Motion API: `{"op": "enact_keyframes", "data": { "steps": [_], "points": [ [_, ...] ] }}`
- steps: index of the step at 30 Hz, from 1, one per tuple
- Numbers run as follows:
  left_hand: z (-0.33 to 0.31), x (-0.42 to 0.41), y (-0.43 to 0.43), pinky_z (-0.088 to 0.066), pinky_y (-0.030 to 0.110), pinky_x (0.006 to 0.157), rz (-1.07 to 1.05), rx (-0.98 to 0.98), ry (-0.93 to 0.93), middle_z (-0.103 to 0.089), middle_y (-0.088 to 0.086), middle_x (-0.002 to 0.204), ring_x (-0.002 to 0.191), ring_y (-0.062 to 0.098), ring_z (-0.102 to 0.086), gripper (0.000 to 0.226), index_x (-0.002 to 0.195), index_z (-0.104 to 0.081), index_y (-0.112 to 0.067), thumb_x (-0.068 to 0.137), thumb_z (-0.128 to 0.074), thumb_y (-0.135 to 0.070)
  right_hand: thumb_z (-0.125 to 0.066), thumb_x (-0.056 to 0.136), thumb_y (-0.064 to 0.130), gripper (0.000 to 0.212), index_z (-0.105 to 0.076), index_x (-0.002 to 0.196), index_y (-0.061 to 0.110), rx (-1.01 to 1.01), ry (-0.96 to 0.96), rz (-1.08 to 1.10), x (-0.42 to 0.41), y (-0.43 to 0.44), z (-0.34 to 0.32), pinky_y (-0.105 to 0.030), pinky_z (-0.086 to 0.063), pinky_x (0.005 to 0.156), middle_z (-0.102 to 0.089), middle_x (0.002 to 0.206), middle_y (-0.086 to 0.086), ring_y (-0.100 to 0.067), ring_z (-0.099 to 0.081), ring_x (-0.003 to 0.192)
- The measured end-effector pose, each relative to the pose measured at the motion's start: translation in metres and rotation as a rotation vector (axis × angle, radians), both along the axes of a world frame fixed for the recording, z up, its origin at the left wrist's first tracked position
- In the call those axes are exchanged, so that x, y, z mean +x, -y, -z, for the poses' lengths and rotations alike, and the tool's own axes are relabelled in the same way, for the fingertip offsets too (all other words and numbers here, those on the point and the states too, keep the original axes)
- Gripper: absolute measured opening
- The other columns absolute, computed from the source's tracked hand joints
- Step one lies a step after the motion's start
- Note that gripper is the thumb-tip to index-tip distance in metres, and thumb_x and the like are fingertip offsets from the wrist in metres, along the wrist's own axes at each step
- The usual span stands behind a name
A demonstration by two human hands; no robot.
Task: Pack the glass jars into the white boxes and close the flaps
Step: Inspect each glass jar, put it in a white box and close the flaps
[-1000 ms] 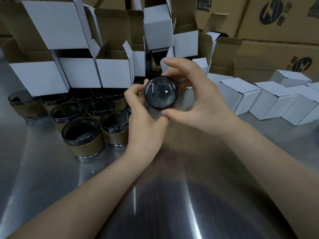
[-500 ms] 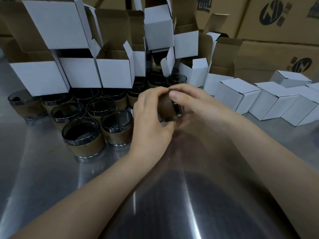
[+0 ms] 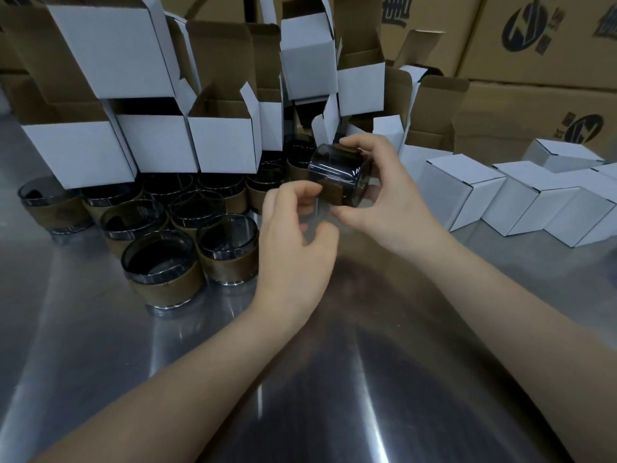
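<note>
- Head view: our right hand grips the glass jar in the air above the steel table. The fingers go over the top and the thumb sits underneath. The jar lies on its side, probably so we can check it all round before boxing it.
- Our left hand sits at seven o'clock from the jar, fingers curled toward its brown band. We cannot tell whether they pinch the band or only brush it, because the fingertips are blurred.
- The waiting jars stand upright in a cluster at nine o'clock. The open white boxes are stacked just behind them, flaps up and within reach.
- The closed boxes are grouped at three o'clock, apart from the unpacked stock.
- Compared with a second ago, the jar's round end no longer faces us and we now see its side.
- Half a second ago both hands covered the jar lower down. Now the left hand has dropped away below it and the right hand carries it alone.
</note>
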State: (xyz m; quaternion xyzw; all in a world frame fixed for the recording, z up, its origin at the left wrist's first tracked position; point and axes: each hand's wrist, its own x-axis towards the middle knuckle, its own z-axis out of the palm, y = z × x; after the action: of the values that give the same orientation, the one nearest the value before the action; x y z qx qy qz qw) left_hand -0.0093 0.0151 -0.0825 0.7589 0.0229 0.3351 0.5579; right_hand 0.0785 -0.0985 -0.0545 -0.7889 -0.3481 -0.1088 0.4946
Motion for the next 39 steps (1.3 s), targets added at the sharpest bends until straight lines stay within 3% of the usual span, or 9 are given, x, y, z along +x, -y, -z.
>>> {"op": "enact_keyframes", "data": {
  "steps": [3, 6, 11, 14, 17, 21, 27, 33, 39],
  "points": [
    [-0.002, 0.000, 0.003, -0.046, 0.011, 0.085, 0.096, -0.269, -0.037, -0.059, -0.005, 0.115, 0.099, -0.007, -0.057, 0.028, 0.112, -0.058, -0.025, 0.089, -0.058, -0.009, -0.073, 0.071, -0.005, 0.065, -0.050, 0.130, 0.011, -0.057, 0.163, 0.044, -0.001, -0.002, 0.005, -0.039, -0.045, 0.101, -0.053, 0.127, 0.000, -0.018, -0.049, 0.120],
    [-0.002, 0.001, 0.004, -0.049, 0.028, 0.101, 0.202, -0.543, -0.125, -0.067, -0.011, 0.112, 0.109, -0.002, -0.061, 0.031, 0.123, -0.059, -0.021, 0.094, -0.058, -0.010, -0.070, 0.074, -0.008, 0.062, -0.052, 0.131, 0.008, -0.125, 0.281, 0.060, 0.002, -0.001, 0.008, -0.021, -0.038, 0.106, -0.050, 0.132, -0.009, -0.007, -0.040, 0.123],
    [-0.005, 0.003, 0.001, -0.044, 0.039, 0.107, 0.383, -0.785, -0.159, -0.066, 0.003, 0.126, 0.120, 0.013, -0.060, 0.042, 0.139, -0.049, -0.009, 0.097, -0.052, -0.015, -0.066, 0.079, -0.009, 0.054, -0.056, 0.129, 0.008, -0.064, 0.144, -0.051, 0.003, 0.004, 0.005, -0.043, -0.043, 0.107, -0.040, 0.135, -0.009, -0.011, -0.035, 0.134],
    [-0.005, 0.006, -0.002, -0.040, 0.044, 0.110, 0.453, -0.844, -0.176, -0.065, 0.005, 0.129, 0.122, 0.015, -0.060, 0.042, 0.137, -0.051, -0.006, 0.098, -0.052, -0.019, -0.060, 0.087, -0.002, 0.037, -0.063, 0.117, 0.019, 0.036, 0.036, -0.092, 0.001, 0.003, 0.003, -0.027, -0.040, 0.108, -0.042, 0.134, -0.006, -0.008, -0.038, 0.132],
    [-0.004, 0.008, -0.006, -0.037, 0.043, 0.110, 0.502, -0.870, -0.190, -0.065, 0.004, 0.129, 0.119, 0.013, -0.062, 0.043, 0.134, -0.055, -0.007, 0.095, -0.053, -0.025, -0.051, 0.090, 0.003, 0.030, -0.062, 0.114, 0.019, 0.109, 0.039, -0.094, -0.001, -0.001, 0.003, -0.010, -0.037, 0.098, -0.049, 0.127, -0.008, -0.010, -0.045, 0.124],
    [-0.002, 0.011, -0.010, -0.034, 0.043, 0.112, 0.542, -0.924, -0.181, -0.068, 0.003, 0.124, 0.115, 0.011, -0.064, 0.041, 0.119, -0.064, -0.014, 0.082, -0.060, -0.032, -0.051, 0.090, -0.009, 0.037, -0.047, 0.116, 0.016, 0.271, -0.077, -0.158, -0.003, -0.005, 0.005, -0.016, -0.044, 0.092, -0.051, 0.120, -0.006, -0.018, -0.052, 0.121],
    [-0.001, 0.010, -0.014, -0.040, 0.043, 0.105, 0.561, -0.907, -0.192, -0.072, 0.000, 0.117, 0.111, 0.010, -0.066, 0.026, 0.093, -0.079, -0.024, 0.084, -0.059, -0.040, -0.053, 0.083, -0.011, 0.048, -0.046, 0.115, 0.024, 0.314, -0.049, -0.209, -0.007, -0.006, 0.004, -0.025, -0.051, 0.090, -0.052, 0.114, -0.010, -0.018, -0.059, 0.112],
    [-0.002, 0.010, -0.013, -0.047, 0.044, 0.100, 0.554, -0.975, -0.189, -0.070, 0.004, 0.120, 0.113, 0.018, -0.066, 0.028, 0.113, -0.068, -0.018, 0.093, -0.056, -0.034, -0.057, 0.083, -0.013, 0.046, -0.047, 0.117, 0.017, 0.379, -0.068, -0.196, -0.007, -0.006, 0.001, -0.028, -0.052, 0.090, -0.054, 0.108, -0.012, -0.023, -0.062, 0.102],
    [-0.006, 0.008, -0.014, -0.047, 0.047, 0.097, 0.600, -1.066, -0.184, -0.068, 0.013, 0.122, 0.113, 0.027, -0.066, 0.063, 0.135, -0.054, -0.008, 0.079, -0.058, -0.038, -0.066, 0.085, 0.004, 0.039, -0.055, 0.119, 0.016, 0.444, -0.340, -0.133, 0.003, -0.004, -0.001, -0.026, -0.052, 0.087, -0.058, 0.111, -0.009, -0.016, -0.061, 0.103]
  ]
}}
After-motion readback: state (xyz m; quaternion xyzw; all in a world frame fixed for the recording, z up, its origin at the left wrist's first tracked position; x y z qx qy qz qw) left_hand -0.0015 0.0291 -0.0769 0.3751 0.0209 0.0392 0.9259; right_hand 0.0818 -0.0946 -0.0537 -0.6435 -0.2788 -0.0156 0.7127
